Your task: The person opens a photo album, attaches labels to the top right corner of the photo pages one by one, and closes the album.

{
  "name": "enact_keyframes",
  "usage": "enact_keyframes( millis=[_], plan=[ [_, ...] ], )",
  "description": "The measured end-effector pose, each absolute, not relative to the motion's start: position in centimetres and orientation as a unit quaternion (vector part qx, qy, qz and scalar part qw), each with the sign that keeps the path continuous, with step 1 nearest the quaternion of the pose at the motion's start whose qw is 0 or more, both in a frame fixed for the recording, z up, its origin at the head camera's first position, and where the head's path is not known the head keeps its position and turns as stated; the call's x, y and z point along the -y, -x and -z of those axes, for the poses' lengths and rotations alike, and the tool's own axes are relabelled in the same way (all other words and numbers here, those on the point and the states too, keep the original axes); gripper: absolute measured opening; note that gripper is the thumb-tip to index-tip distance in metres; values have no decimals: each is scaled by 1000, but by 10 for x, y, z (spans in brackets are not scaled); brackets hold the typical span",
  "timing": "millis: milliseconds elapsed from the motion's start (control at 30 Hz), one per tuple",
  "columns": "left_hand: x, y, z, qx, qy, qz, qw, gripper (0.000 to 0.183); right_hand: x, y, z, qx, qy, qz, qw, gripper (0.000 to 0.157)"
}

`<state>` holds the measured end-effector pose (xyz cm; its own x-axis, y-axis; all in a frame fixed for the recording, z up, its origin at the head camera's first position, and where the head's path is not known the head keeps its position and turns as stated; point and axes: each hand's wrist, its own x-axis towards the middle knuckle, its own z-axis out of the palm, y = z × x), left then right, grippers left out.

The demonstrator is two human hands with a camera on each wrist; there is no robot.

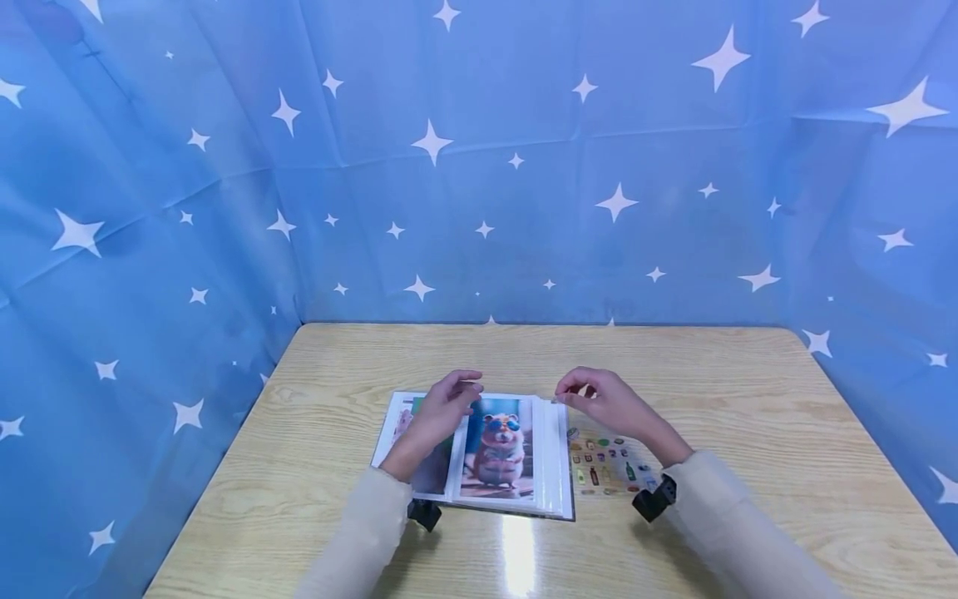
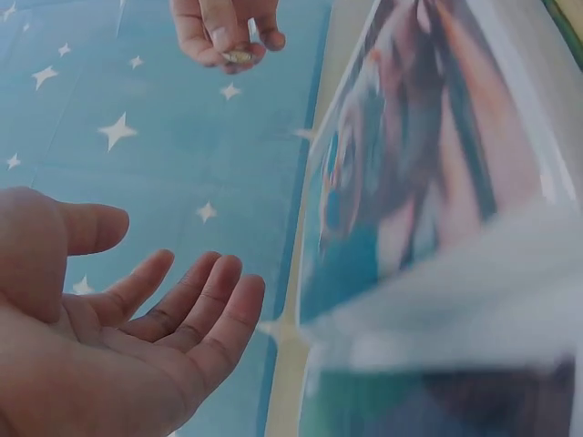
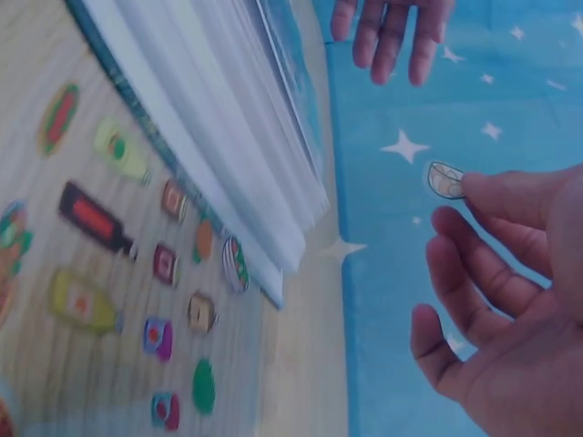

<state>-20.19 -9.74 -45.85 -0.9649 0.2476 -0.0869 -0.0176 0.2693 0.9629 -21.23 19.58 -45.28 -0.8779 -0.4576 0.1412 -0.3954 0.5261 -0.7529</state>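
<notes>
A photo album (image 1: 552,466) lies spread on the table, showing a picture of a hamster in sunglasses (image 1: 500,453) under a clear sleeve. Between thumb and index finger my right hand (image 1: 604,401) pinches a small sticker (image 3: 444,180), pale with a dark outline, above the album's upper right corner. My left hand (image 1: 443,409) hovers over the album's upper middle, fingers loosely bent and holding nothing; the left wrist view shows its palm (image 2: 109,364). To the album's right lies a clear sticker sheet (image 1: 609,466) printed with little bottles, jars and foods.
The wooden table (image 1: 718,383) extends around the album on all sides. Blue cloth (image 1: 524,191) with white stars hangs behind the table and along both sides. Each wrist carries a black camera (image 1: 654,499). A bright glare spot falls in front of the album.
</notes>
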Motion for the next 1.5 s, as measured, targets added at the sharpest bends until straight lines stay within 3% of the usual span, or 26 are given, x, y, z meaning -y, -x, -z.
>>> enact_keyframes(
  millis=[267,767,1000,1500],
  plan=[
    [127,200,463,-847,-59,-525,64,36,-170,218,449,-869,253,420,72,9],
    [157,196,472,-880,-57,-468,59,37,-136,229,445,-863,265,420,92,8],
    [163,196,483,-919,-115,-376,32,36,-120,236,449,-855,280,427,92,7],
    [166,191,498,-949,-114,-275,108,69,-80,248,456,-848,291,421,137,8]
  ],
)
